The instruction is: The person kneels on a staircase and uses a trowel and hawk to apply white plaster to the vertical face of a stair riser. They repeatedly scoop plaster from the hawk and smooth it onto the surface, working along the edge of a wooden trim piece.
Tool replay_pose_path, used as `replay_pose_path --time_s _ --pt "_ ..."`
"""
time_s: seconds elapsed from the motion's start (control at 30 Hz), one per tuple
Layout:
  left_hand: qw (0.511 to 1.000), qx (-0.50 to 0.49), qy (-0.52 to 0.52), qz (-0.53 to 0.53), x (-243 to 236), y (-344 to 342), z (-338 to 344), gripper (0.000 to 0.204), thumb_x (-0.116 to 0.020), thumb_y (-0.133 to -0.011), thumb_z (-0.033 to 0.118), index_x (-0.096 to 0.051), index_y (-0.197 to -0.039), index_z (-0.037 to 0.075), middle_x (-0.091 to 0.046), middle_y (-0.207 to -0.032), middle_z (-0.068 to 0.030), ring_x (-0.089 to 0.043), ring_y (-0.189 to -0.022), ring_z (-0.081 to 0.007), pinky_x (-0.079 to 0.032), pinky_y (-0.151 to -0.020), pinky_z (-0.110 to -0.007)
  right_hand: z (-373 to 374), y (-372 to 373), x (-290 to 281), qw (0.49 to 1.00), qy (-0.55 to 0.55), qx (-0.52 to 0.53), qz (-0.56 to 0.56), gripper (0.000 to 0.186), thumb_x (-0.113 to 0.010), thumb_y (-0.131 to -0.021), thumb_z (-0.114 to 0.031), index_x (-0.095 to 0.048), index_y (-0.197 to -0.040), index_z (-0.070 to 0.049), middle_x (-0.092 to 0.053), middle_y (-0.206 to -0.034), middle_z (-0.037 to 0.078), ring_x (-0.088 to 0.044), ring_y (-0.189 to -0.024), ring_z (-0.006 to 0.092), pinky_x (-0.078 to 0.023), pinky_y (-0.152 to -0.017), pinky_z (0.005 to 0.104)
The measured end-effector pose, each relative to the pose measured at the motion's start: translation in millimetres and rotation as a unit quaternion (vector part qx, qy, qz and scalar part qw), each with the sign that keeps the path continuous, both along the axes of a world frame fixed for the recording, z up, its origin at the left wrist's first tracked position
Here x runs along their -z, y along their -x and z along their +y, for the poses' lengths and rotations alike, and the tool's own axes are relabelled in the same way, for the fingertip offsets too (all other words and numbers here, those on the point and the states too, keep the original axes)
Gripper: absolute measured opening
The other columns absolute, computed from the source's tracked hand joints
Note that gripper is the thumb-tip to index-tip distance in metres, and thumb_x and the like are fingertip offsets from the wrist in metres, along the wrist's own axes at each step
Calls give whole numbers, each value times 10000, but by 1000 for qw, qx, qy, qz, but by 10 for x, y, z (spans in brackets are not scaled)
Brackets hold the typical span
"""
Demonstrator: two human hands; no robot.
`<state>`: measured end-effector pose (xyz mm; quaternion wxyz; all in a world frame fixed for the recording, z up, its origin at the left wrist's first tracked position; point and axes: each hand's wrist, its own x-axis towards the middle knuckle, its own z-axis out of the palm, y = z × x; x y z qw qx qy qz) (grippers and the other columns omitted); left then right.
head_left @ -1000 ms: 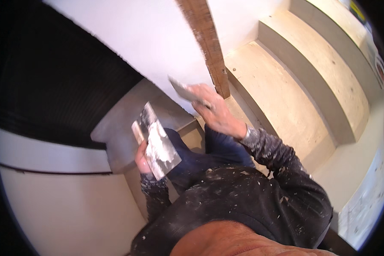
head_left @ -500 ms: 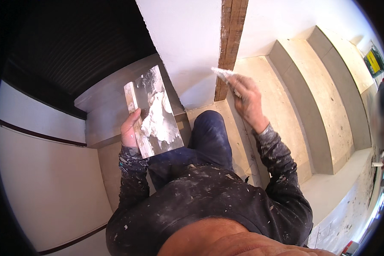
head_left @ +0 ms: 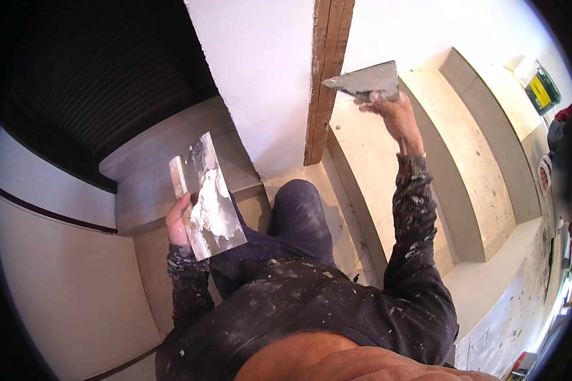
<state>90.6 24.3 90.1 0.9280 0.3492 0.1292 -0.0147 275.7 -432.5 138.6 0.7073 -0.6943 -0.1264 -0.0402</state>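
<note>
My left hand [head_left: 178, 222] is closed round the wooden grip of a rectangular steel plastering trowel [head_left: 232, 235]. A thick heap of white plaster [head_left: 210, 206] lies on its blade, above my left thigh. My right hand [head_left: 397, 120] is raised beside the wooden post, gripping a trowel [head_left: 368, 79] with a grey, triangular-looking blade. That blade is smeared with plaster, and its pointed end overlaps the post in view; whether it touches cannot be told. The trowel's handle is mostly hidden by my fingers.
A white wall [head_left: 254, 76] ends at the wooden post [head_left: 327, 70]. Curved steps [head_left: 457, 146] rise on the right, with a dark green bucket [head_left: 543, 89] beyond them. A dark ribbed opening [head_left: 102, 76] lies at the upper left, above a pale panel [head_left: 63, 273].
My right hand has moved up and to the right, turning its trowel so the blade's flat face shows. My left hand and the loaded trowel have shifted slightly down and left.
</note>
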Motion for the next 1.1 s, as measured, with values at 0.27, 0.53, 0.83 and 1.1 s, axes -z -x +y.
replay_pose_path --time_s 0.27,0.53,0.83,1.1 --pt "1000 -2 -29 -7 39 -4 98 336 -544 -1002 207 -594 -1239 -26 -713 -1077 -147 -717 -933 -257 -589 -850 -387 -63 -700 -611 992 -28 -21 -121 398 -674 -972 -195 -606 -1237 94 -714 -1093 207 -700 -1045 292 -578 -923 410" --pt "999 -14 -34 13 19 -19 63 328 -561 -996 212 -601 -1222 -22 -716 -1061 -144 -719 -907 -253 -593 -816 -384 -162 -960 -681 989 29 -48 -139 372 -671 -977 -236 -634 -1216 46 -717 -1106 185 -703 -1036 272 -585 -916 388" --pt "999 -22 -29 9 -22 -15 27 312 -561 -994 206 -606 -1201 -23 -717 -1050 -146 -721 -899 -258 -598 -803 -384 -157 -828 63 991 115 -44 -55 352 -725 -940 -296 -696 -1143 -9 -749 -1017 132 -706 -957 211 -580 -885 375" --pt "1000 -1 1 -5 2 -26 49 345 -556 -988 203 -603 -1228 -40 -723 -1067 -171 -730 -912 -278 -609 -819 -409 -115 -847 221 996 46 -56 -59 337 -730 -944 -247 -688 -1166 2 -741 -1004 117 -697 -927 192 -582 -838 340"
